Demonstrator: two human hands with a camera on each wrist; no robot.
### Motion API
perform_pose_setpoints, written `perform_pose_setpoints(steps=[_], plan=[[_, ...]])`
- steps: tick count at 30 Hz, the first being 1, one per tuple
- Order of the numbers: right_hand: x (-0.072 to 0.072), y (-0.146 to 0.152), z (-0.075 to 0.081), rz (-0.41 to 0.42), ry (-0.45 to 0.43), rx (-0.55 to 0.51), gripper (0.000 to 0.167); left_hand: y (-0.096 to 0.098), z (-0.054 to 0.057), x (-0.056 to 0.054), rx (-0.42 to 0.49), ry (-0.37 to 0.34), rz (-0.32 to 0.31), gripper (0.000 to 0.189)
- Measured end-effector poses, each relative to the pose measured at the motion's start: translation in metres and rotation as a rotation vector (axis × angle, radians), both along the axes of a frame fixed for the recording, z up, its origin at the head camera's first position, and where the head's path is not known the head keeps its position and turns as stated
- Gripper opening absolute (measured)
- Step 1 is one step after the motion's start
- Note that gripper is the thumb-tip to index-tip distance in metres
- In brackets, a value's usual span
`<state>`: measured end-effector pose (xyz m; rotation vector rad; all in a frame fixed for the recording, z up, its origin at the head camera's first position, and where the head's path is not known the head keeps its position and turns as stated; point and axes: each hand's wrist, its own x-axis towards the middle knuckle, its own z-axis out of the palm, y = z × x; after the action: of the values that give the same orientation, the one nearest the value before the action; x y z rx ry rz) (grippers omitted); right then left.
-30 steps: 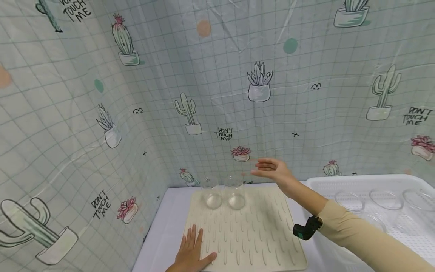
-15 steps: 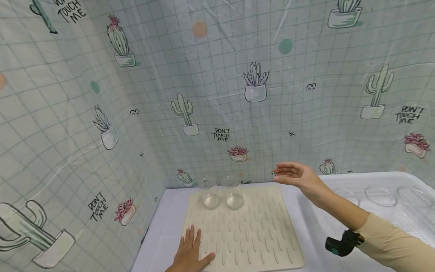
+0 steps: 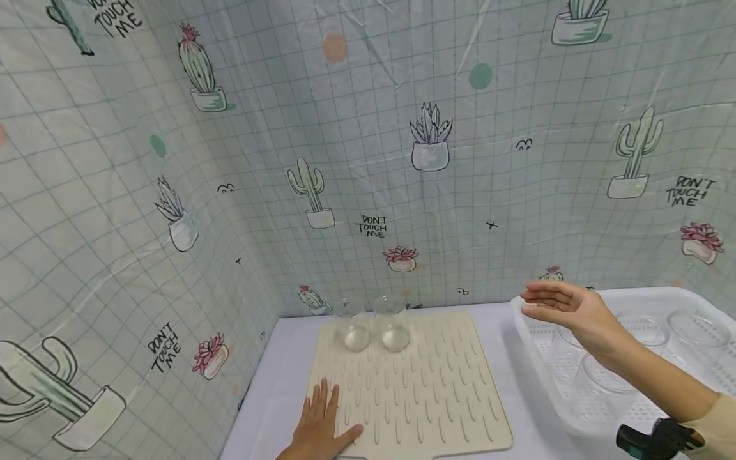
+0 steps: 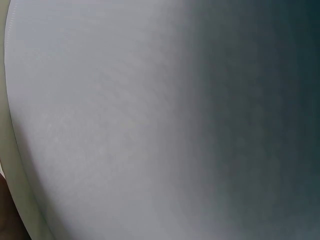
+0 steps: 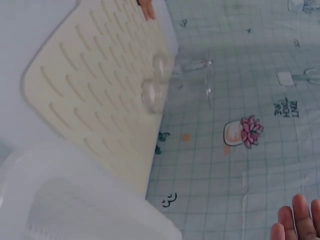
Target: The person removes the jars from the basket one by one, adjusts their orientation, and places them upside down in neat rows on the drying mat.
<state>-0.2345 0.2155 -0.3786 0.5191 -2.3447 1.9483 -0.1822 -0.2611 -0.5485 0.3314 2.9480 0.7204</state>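
My left hand [image 3: 319, 421] lies flat with fingers spread on the near left corner of a cream ridged drying mat [image 3: 425, 396]. Two clear glasses, a left one [image 3: 355, 337] and a right one [image 3: 395, 337], stand side by side at the mat's far edge. Over the left part of a white plastic basket [image 3: 531, 354] hovers my right hand [image 3: 575, 313], fingers gently bent and holding nothing. Several clear glasses stand inside this basket, one of them [image 3: 609, 377] just below the right forearm. In the right wrist view only fingertips [image 5: 302, 220] show.
A white tabletop [image 3: 270, 383] shows around the mat and between mat and basket. A cactus-print curtain [image 3: 368, 160] hangs behind and along the left side. The left wrist view is mostly blurred white surface with the mat's edge [image 4: 15, 150].
From above the mat's far right side, my right hand has moved rightward to the basket, staying empty. The left hand keeps its place on the mat. The view has shifted slightly.
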Motion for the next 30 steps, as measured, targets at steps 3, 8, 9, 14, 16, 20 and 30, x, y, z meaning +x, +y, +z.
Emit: perform_pose_setpoints(steps=[3,8,9,14,16,20,30], plan=[[0.003,0.014,-0.006,-0.013,0.007,-0.02,0.034,0.001,0.0,0.002,0.0,0.011,0.001,0.099],[0.01,0.035,-0.016,-0.061,0.034,0.014,0.033,0.001,0.0,0.001,-0.003,0.0,0.003,0.098],[0.011,0.039,-0.018,-0.071,0.035,0.014,0.033,0.001,0.0,0.001,-0.004,-0.003,0.001,0.098],[0.017,0.054,-0.031,-0.063,0.024,-0.08,0.035,-0.001,0.001,0.002,-0.008,-0.013,-0.001,0.099],[0.019,0.06,-0.036,-0.053,0.025,-0.117,0.037,0.0,0.001,0.001,-0.017,-0.02,0.001,0.099],[0.022,0.071,-0.045,-0.086,0.051,-0.095,0.041,0.001,0.004,0.001,-0.03,-0.021,0.002,0.099],[0.029,0.093,-0.065,-0.228,0.057,0.112,0.037,0.003,0.007,0.003,-0.03,-0.018,0.001,0.098]])
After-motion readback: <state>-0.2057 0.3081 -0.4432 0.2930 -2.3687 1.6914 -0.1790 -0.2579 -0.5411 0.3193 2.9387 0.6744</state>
